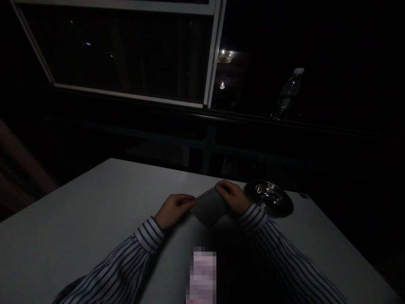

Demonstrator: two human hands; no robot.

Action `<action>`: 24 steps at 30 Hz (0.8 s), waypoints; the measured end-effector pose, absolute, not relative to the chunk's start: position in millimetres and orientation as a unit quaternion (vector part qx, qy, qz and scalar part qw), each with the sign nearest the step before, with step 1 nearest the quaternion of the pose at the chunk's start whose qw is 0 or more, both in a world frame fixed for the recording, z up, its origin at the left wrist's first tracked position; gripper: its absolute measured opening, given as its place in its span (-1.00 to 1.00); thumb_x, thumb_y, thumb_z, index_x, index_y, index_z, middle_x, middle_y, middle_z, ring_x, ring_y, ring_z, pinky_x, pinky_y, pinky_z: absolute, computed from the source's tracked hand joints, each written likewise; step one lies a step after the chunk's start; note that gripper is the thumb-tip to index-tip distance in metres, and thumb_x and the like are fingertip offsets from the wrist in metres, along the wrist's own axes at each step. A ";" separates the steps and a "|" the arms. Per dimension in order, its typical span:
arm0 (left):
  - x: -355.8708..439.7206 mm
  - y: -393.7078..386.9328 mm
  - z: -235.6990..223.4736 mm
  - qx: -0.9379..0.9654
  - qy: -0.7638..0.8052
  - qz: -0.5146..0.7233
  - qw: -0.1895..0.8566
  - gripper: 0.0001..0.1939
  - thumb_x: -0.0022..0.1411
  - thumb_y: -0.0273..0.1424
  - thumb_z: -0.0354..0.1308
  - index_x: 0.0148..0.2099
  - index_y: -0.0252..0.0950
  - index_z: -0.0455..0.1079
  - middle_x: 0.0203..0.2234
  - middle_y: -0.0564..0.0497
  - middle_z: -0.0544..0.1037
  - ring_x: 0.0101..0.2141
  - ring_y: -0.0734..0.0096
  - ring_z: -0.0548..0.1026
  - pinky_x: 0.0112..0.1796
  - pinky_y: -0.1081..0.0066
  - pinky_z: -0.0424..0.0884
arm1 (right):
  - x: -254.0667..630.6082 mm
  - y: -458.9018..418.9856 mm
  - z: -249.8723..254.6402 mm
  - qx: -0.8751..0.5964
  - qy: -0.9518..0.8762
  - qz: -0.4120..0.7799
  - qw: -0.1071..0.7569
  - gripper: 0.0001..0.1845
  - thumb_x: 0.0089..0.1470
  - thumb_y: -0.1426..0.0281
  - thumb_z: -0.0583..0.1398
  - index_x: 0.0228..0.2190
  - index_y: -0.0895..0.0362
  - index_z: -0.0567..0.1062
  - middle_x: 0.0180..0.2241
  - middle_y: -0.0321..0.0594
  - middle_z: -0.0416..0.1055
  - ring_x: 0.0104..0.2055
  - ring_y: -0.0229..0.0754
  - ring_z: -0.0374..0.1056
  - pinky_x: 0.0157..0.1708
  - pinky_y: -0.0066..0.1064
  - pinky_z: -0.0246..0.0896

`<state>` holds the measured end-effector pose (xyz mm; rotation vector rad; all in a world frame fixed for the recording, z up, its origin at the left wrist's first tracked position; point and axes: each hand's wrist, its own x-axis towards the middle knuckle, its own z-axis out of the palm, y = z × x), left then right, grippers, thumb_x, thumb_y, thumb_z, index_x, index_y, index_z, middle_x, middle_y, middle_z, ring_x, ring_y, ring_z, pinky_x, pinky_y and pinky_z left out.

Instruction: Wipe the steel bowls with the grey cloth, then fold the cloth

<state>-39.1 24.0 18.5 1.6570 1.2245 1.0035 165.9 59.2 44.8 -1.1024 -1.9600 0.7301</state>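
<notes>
A small grey folded cloth (209,207) is held just above a white table (95,211) between both hands. My left hand (173,209) pinches its left edge with closed fingers. My right hand (232,195) grips its upper right edge, fingers curled over it. Both arms wear blue-and-white striped sleeves. The scene is very dark.
A shiny round metal dish (269,197) sits on the table just right of my right hand. A plastic water bottle (289,93) stands on a dark ledge beyond. A white-framed window (126,46) fills the back. A blurred pink patch (202,274) lies at the near edge.
</notes>
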 end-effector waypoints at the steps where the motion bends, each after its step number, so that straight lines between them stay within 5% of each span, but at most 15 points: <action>1: -42.3 23.3 16.2 0.657 0.490 0.394 0.416 -0.71 0.00 -0.26 0.07 -0.30 -0.35 0.44 -0.42 -0.02 0.54 -0.37 0.37 0.46 -0.29 0.44 0.36 | 169.0 60.1 44.0 -0.435 -0.764 0.284 0.383 -0.81 -0.02 0.32 0.04 -0.43 0.16 0.37 -0.44 -0.27 0.37 -0.31 -0.25 0.28 -0.27 -0.41 0.15; 5: -50.0 22.0 12.3 0.644 0.504 0.396 0.418 -0.70 0.00 -0.25 0.07 -0.30 -0.38 0.41 -0.43 -0.04 0.53 -0.37 0.38 0.46 -0.27 0.41 0.35 | 177.6 61.3 41.8 -0.452 -0.756 0.275 0.385 -0.79 -0.02 0.31 0.03 -0.43 0.17 0.38 -0.43 -0.25 0.37 -0.32 -0.24 0.28 -0.28 -0.41 0.16; 11: -32.1 24.8 20.3 0.655 0.477 0.385 0.441 -0.47 -0.05 -0.28 0.13 -0.01 -0.39 0.23 -0.19 -0.11 0.45 -0.20 0.35 0.41 -0.17 0.38 0.30 | 167.9 54.0 42.9 -0.405 -0.820 0.271 0.299 -0.82 -0.01 0.35 0.05 -0.40 0.16 0.40 -0.39 -0.24 0.39 -0.29 -0.26 0.29 -0.26 -0.43 0.15; 17: -16.1 23.8 17.7 0.737 0.441 0.338 0.384 -0.69 0.09 -0.23 -0.05 -0.36 -0.36 0.40 -0.51 0.02 0.48 -0.45 0.45 0.40 -0.43 0.51 0.29 | 159.1 47.8 43.3 -0.383 -0.856 0.220 0.268 -0.80 0.04 0.37 0.00 -0.36 0.17 0.38 -0.36 -0.20 0.39 -0.27 -0.25 0.28 -0.24 -0.41 0.14; 24: -19.1 18.1 19.5 0.747 0.458 0.351 0.330 -0.68 0.13 -0.23 -0.10 -0.35 -0.34 0.37 -0.55 0.05 0.45 -0.48 0.47 0.37 -0.45 0.51 0.24 | 154.8 46.1 32.0 -0.408 -0.835 0.197 0.312 -0.80 0.08 0.40 -0.07 -0.36 0.17 0.31 -0.38 -0.21 0.36 -0.29 -0.26 0.28 -0.26 -0.43 0.12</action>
